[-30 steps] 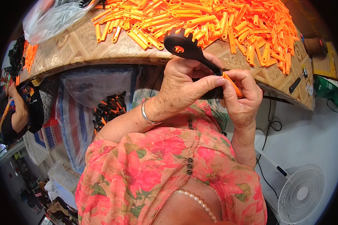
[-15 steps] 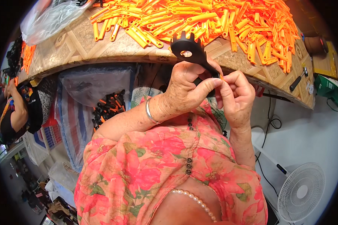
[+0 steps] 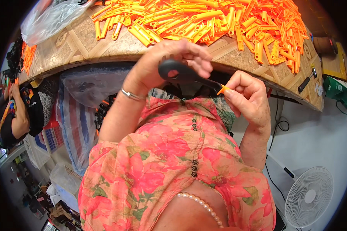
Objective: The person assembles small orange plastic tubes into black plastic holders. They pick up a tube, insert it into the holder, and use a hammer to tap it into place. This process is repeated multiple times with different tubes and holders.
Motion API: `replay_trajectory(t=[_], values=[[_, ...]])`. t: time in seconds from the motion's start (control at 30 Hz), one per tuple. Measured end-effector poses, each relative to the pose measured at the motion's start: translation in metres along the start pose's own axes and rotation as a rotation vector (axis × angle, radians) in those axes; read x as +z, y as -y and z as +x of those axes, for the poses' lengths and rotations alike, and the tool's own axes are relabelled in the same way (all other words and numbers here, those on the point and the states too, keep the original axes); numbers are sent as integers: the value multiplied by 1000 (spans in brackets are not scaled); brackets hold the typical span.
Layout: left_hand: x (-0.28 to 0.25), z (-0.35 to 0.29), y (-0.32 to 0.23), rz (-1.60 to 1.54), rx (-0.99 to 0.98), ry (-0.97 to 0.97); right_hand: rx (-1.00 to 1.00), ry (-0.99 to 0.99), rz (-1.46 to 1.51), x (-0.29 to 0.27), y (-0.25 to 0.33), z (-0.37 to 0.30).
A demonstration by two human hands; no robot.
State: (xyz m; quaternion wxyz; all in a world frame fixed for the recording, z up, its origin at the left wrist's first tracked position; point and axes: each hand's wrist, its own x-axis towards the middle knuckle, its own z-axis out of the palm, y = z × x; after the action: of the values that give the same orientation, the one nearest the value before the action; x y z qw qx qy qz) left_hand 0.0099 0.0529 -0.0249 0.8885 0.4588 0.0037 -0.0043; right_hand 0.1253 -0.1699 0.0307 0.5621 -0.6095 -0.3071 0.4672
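Observation:
A black spaghetti server (image 3: 185, 71) with a holed head lies level in front of my chest, its thin neck pointing right. At the neck's end is a small orange piece (image 3: 221, 90), pinched between the thumb and fingers of my right hand (image 3: 250, 101). The rest of that piece is hidden by the hand. My left hand (image 3: 167, 57), with a silver bangle at its wrist, is raised by the server's head, fingers stretched out and loosely apart. Whether it touches the head I cannot tell.
Orange handles (image 3: 181, 19) are heaped on the table (image 3: 81, 48) ahead. A clear plastic bag (image 3: 52, 23) lies at its left, a hammer (image 3: 307, 81) at its right. A striped sack (image 3: 75, 115) stands below left, a white fan (image 3: 309, 196) low right. Another person's arm (image 3: 20, 111) shows far left.
My left hand has let go of the server and moved up and left, fingers opening. The server has turned, its head now lower and further left. My right hand keeps its pinch.

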Motion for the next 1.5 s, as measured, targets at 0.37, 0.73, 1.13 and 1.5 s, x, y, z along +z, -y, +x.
replay_trajectory(t=[0.37,0.73,1.13,1.5], values=[[62,-3,-43,1739,136,125,-344,-262,-665,21,0,9],[52,-5,-15,1701,316,51,-302,-229,-604,14,-13,8],[52,-8,14,1677,372,-147,-262,-249,-678,11,-19,14],[19,-2,-15,407,-414,396,-76,69,-444,-16,-13,13]])
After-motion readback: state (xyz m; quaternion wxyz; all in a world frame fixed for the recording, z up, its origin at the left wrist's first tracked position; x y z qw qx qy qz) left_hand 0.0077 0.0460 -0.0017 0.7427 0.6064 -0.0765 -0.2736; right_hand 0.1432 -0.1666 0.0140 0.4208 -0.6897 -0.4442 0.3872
